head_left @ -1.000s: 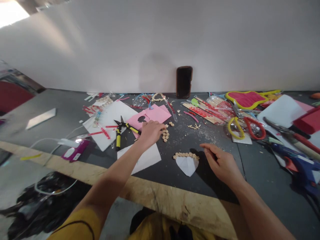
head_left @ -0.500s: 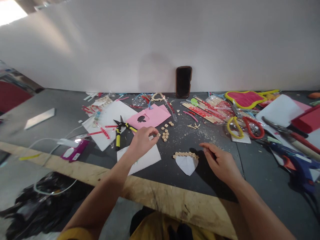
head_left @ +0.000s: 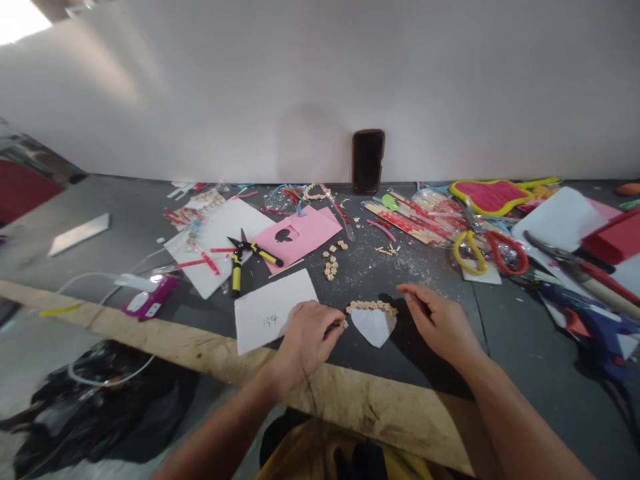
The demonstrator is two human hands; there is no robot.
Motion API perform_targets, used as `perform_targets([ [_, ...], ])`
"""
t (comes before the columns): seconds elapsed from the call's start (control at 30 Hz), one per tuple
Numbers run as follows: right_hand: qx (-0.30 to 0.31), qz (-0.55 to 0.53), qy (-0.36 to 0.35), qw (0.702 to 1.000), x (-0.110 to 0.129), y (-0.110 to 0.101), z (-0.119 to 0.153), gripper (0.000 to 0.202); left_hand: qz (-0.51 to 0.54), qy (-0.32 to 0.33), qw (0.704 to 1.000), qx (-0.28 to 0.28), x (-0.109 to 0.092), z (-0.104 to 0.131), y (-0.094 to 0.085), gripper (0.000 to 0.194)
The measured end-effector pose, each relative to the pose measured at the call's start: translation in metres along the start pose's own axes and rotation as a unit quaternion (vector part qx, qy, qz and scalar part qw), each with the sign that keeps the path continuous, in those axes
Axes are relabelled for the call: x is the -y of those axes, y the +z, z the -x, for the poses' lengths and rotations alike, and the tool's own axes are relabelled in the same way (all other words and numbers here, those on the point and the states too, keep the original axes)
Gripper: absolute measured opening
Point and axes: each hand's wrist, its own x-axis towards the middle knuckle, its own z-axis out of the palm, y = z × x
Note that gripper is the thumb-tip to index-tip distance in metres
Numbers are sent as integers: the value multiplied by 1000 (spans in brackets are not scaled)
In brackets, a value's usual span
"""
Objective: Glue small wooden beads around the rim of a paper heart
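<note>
A white paper heart (head_left: 374,327) lies on the dark table, with a band of small pale wooden pieces (head_left: 371,306) along its top edge. My left hand (head_left: 311,333) pinches one small wooden piece (head_left: 344,323) just left of the heart, partly over a white sheet (head_left: 270,307) marked 154. To the right of the heart, my right hand (head_left: 440,323) hovers with its fingers loosely bent and apart, holding nothing. A small pile of similar pieces (head_left: 331,269) sits above and left of the heart.
Black-yellow pliers (head_left: 237,270) and pink paper (head_left: 300,237) lie at the left. A phone (head_left: 367,162) leans against the white wall. Wrapped sticks (head_left: 410,223), scissors (head_left: 507,253) and a blue glue gun (head_left: 595,333) lie at the right.
My left hand has moved from beside the pile down and right to the heart's left edge, carrying a small piece. My right hand has hardly moved.
</note>
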Motion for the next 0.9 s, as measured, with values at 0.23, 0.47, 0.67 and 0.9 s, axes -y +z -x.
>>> perform_targets([
  [0.23, -4, -3, 1, 1000, 2, -1, -1, 25, -54, -4, 998, -30, 2, 5, 4, 11],
  [0.47, 0, 2, 0, 1000, 2, -1, 0, 26, -87, -21, 995, -45, -3, 6, 6, 10],
  [0.67, -7, 1, -7, 1000, 1, -1, 0, 26, -78, -17, 995, -53, -6, 1, 11, 12],
  [0.9, -1, 0, -1, 1000, 1, -1, 0, 27, -78, -17, 995, -59, -7, -3, 13, 14],
])
